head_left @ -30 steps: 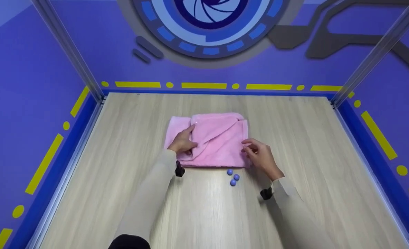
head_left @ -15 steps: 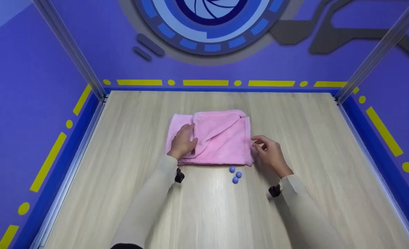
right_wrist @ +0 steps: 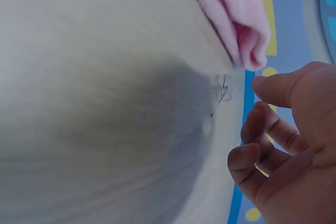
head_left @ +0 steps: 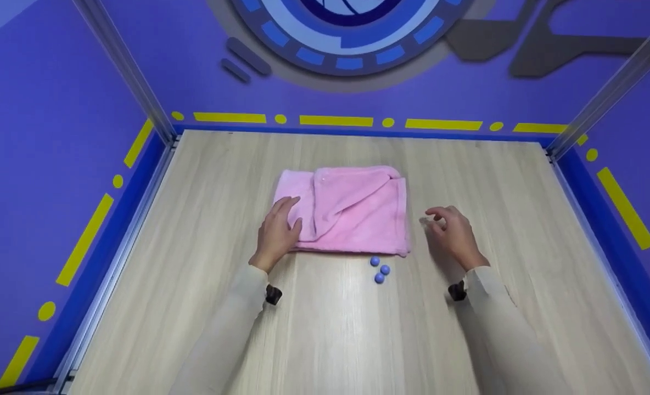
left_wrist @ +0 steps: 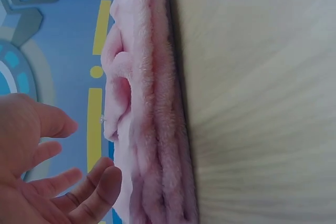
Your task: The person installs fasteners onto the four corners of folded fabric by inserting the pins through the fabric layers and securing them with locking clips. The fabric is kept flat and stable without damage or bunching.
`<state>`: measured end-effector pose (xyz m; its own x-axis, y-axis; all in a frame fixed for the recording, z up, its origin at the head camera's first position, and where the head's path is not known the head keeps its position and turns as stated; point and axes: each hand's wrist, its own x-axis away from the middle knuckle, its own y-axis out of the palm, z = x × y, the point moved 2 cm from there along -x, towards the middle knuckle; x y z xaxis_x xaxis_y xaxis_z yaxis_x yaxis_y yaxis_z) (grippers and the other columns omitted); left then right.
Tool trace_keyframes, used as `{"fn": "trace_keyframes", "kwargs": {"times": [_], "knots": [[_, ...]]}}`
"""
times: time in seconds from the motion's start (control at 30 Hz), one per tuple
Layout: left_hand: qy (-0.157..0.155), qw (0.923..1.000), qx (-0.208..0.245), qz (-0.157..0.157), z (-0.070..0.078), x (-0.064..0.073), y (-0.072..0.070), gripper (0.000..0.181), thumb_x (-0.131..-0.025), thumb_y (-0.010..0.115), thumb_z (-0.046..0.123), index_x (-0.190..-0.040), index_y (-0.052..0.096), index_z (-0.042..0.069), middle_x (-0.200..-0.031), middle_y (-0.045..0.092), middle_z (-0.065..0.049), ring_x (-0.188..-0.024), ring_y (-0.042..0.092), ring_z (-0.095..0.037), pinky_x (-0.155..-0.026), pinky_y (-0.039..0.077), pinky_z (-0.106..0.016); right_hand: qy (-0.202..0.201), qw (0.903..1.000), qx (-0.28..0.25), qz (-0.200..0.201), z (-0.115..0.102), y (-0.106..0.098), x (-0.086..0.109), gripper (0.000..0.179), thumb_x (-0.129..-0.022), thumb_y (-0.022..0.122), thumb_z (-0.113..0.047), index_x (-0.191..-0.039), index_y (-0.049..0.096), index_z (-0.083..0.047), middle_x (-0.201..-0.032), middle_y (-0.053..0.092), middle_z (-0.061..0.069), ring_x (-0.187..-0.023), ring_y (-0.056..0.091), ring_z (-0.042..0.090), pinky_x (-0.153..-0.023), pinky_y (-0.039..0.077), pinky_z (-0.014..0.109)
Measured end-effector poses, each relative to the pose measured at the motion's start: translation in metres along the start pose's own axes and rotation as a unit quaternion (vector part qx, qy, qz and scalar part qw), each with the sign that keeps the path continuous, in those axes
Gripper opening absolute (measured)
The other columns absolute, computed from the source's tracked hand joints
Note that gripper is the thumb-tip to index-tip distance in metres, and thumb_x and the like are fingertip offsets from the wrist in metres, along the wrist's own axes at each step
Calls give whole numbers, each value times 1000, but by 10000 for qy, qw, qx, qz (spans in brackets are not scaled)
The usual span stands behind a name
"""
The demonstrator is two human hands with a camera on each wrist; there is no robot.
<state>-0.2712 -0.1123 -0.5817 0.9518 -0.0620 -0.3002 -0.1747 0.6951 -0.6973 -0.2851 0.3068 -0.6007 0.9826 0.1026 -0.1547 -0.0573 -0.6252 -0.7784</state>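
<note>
L hand point(head_left: 275, 233) is over the left part of the cloth point(head_left: 360, 225); its fingers are loosely spread, thumb apart, and it holds nothing. In the left wrist view the fingertips come very near to the cloth, but I cannot tell if they touch it. R hand point(head_left: 455, 233) is to the right of the cloth, apart from it, w/ fingers loosely bent and a gap betw. thumb and index; nothing is pinched there. Just beside its fingertips is a small clear pin point(right_wrist: 224, 90) w/ a thin metal needle – it seems to lie on the table point(head_left: 330, 334).

The cloth is pink and folded in layers, flat near the middle of the table. Its upper layer leaves a paler strip at left, and a diagonal fold runs across the top. A tiny clear bit point(head_left: 323, 178) sits near the upper left corner of this layer; too small to tell what it is. Close to the near edge, toward the right corner, are three blue balls point(head_left: 385, 269), grouped together. Both arms wear light sleeves point(head_left: 223, 323), w/ a small black device point(head_left: 273, 294) at each wrist. Farther out – a blue-purple wall point(head_left: 193, 71) w/ yellow marks and a round design.
</note>
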Motion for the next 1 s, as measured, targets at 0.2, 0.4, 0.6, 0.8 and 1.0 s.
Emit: {"fn": "trace_keyframes", "kwargs": {"times": [0.2,0.4,0.6,0.8,1.0], "knots": [[103,9998,126,108,-1,9,-6,46,-94,68,11,-140,62,9,-143,57,-15,-67,60,-13,-65,55,-40,83,9993,338,-146,6,-5,-6,25,-98,63,-3,-123,69,-2,-107,65,20,-85,58,31,-75,49,46],[111,9997,71,210,-4,21,-8,44,-95,69,10,-138,64,9,-142,58,-15,-68,59,-13,-62,53,-37,238,9977,431,-466,6,1,-11,27,-100,61,-8,-125,68,-4,-110,64,18,-94,61,33,-81,51,51],[63,9997,144,211,-6,32,-6,44,-94,70,9,-138,64,8,-142,59,-16,-69,60,-14,-63,54,-37,372,9960,557,-586,8,6,-14,24,-99,63,-11,-122,69,-6,-106,64,14,-92,59,30,-78,50,49],[37,9993,250,275,-7,37,-4,44,-93,70,8,-137,65,8,-142,58,-17,-66,60,-12,-61,53,-35,452,9964,482,-538,13,9,-17,18,-100,65,-14,-117,70,-8,-104,65,12,-92,60,29,-79,50,48],[-12,9992,256,305,-6,42,-4,43,-93,70,8,-136,66,8,-142,59,-16,-67,59,-11,-62,53,-34,513,9959,513,-532,13,9,-20,17,-100,65,-14,-115,71,-6,-104,67,12,-93,62,29,-80,51,49]]}}
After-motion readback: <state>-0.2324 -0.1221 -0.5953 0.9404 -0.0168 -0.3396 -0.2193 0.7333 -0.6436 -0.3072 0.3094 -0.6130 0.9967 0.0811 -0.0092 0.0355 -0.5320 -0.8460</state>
